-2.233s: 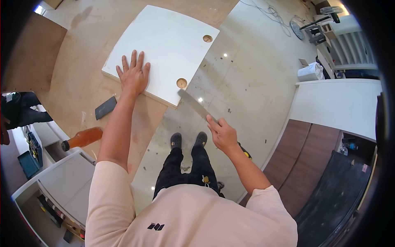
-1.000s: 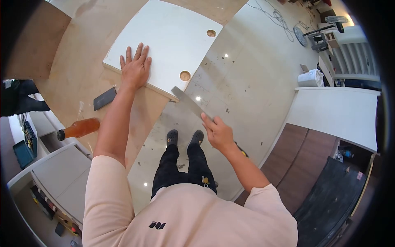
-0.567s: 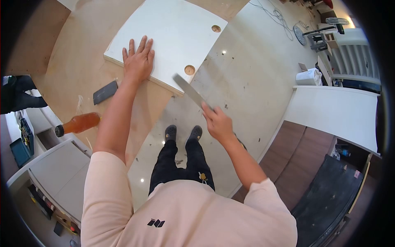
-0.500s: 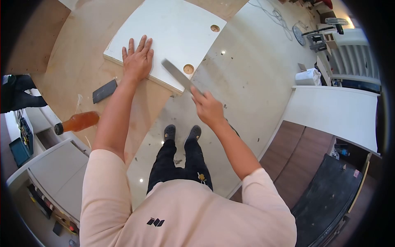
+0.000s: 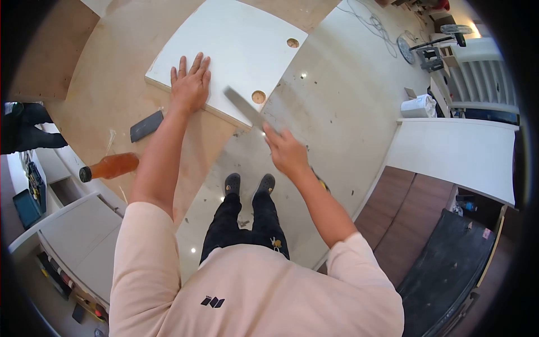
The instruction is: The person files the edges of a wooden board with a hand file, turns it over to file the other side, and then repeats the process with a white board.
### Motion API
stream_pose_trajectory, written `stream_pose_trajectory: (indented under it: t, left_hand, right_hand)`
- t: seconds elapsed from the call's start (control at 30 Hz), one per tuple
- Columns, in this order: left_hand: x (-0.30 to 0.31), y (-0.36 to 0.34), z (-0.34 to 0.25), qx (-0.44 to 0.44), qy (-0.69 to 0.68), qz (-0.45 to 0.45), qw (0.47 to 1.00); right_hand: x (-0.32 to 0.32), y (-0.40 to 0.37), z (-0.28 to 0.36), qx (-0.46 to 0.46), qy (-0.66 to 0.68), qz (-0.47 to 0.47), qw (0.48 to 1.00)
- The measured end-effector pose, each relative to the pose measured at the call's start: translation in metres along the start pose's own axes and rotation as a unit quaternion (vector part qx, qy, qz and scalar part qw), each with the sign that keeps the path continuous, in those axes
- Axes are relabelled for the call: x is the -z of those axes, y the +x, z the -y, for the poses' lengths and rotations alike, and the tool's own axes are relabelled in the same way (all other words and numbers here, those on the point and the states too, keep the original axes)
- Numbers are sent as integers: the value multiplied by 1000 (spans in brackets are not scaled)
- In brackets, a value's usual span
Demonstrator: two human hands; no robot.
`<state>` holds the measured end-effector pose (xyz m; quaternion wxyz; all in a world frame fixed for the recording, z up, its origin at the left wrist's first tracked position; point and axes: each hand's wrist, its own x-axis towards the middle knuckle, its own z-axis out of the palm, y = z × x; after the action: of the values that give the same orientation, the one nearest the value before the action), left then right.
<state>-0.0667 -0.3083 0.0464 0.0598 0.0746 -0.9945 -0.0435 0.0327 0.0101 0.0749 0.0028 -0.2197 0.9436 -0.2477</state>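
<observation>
A white board (image 5: 236, 45) with two round holes lies on a plywood sheet (image 5: 106, 84) and juts over its edge. My left hand (image 5: 190, 84) presses flat on the board's near edge, fingers spread. My right hand (image 5: 286, 151) grips a long flat grey metal file (image 5: 242, 106). The blade points up and left and crosses the board's near corner, next to the closer hole (image 5: 258, 96).
A dark flat block (image 5: 146, 125) and an amber bottle (image 5: 109, 167) lie on the plywood to the left. White cabinets stand at lower left and right. Cables and a fan sit on the glossy floor at upper right. Another person's dark sleeve shows at the left edge.
My right hand has moved the file from below the board's corner up and left across its edge, then slightly back. My left hand has stayed pressed on the board.
</observation>
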Motion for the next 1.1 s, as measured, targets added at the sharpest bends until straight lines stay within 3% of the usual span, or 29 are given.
stream_pose_trajectory:
  t: [0.13, 0.23, 0.33, 0.47, 0.63, 0.83, 1.03, 1.1]
  left_hand:
    - [-1, -5, -2, 2, -3, 0, 1000]
    - [-1, -5, -2, 0, -9, -4, 1000]
    - [3, 1, 4, -15, -6, -1, 1000]
    - [-2, 1, 4, -13, -9, -16, 1000]
    - [2, -1, 5, -13, -18, -15, 1000]
    - [-2, -4, 5, -11, -20, -5, 1000]
    - [2, -5, 4, -13, -17, 7, 1000]
    - [3, 0, 4, -12, -21, 14, 1000]
  right_hand:
    - [2, -40, -15, -25, 1, 50, 998]
    - [-21, 29, 0, 15, -11, -14, 1000]
    - [-13, 27, 3, 26, -35, -12, 999]
    - [8, -33, 4, -34, 7, 44, 998]
    - [-20, 41, 14, -4, -9, -35, 999]
    - [18, -23, 8, -57, 11, 42, 997]
    - [-9, 65, -16, -29, -24, -3, 999]
    - [-5, 57, -20, -34, -20, -6, 999]
